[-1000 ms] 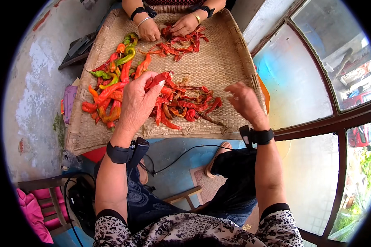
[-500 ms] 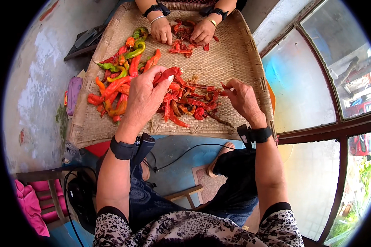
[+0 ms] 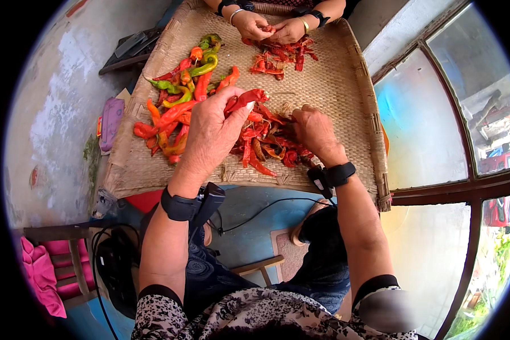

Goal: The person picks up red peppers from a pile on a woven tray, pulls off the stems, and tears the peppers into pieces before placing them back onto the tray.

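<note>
Right hand (image 3: 314, 131) now lower, among cut peppers (image 3: 266, 144) beside whole peppers (image 3: 178, 99)

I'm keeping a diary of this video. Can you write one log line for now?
left hand: holds red chili pepper | right hand: in cut red pepper pile | woven tray: whole peppers at left

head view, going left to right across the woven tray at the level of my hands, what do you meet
pile of whole orange and red peppers → left hand holding a red pepper → heap of torn red pepper pieces → right hand → bare tray rim
</note>
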Action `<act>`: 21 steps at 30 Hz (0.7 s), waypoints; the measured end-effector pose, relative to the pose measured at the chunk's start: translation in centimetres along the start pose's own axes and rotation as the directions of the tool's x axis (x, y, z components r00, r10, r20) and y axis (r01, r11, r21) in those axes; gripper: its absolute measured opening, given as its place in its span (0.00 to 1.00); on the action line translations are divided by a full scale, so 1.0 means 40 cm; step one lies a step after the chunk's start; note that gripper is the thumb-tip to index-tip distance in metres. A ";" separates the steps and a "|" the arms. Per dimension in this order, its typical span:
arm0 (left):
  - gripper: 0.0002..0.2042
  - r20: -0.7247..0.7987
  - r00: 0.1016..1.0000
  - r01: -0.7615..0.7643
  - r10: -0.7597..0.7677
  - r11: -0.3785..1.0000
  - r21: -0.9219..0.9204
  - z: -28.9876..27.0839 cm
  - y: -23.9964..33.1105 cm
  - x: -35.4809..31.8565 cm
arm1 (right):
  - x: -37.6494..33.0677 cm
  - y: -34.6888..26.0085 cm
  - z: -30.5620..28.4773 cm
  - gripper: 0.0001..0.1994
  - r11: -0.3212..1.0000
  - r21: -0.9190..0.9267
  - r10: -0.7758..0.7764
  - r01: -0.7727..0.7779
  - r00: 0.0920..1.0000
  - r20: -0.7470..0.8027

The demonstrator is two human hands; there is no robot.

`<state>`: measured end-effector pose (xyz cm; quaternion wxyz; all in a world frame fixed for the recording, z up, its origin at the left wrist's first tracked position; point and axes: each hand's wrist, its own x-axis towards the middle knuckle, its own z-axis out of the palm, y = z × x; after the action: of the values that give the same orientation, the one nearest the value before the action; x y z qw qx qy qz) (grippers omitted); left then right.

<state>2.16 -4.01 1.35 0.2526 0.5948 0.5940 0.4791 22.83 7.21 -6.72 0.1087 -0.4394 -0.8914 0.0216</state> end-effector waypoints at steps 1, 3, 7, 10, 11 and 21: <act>0.12 -0.004 1.000 0.001 -0.001 1.000 0.000 -0.004 -0.001 0.000 | -0.004 0.001 -0.009 0.04 1.000 0.004 -0.009 0.010 0.998 -0.055; 0.13 -0.005 1.000 -0.022 0.022 1.000 0.022 -0.009 -0.002 -0.001 | -0.012 0.000 -0.037 0.04 1.000 0.006 -0.022 0.022 0.994 -0.108; 0.12 -0.027 0.999 -0.027 0.028 1.000 0.011 -0.010 -0.001 -0.005 | -0.033 0.002 -0.090 0.06 0.946 0.318 0.017 0.064 0.969 -0.247; 0.11 -0.004 0.999 -0.052 0.052 0.998 0.021 0.001 -0.005 0.000 | -0.058 0.046 -0.099 0.07 0.690 0.724 0.238 0.012 0.940 -0.243; 0.11 -0.003 0.999 -0.046 0.046 0.999 0.012 0.008 -0.004 0.002 | -0.069 0.067 -0.100 0.07 0.509 0.860 0.330 -0.041 0.932 -0.151; 0.10 0.006 0.999 -0.045 0.045 0.999 0.014 0.054 -0.012 0.020 | -0.198 0.333 -0.187 0.09 0.802 0.444 0.597 -0.400 0.574 -0.561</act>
<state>3.67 -2.59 0.26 0.2392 0.6113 0.5830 0.4787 39.45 8.71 -2.57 0.4728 -0.6316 -0.6144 0.0107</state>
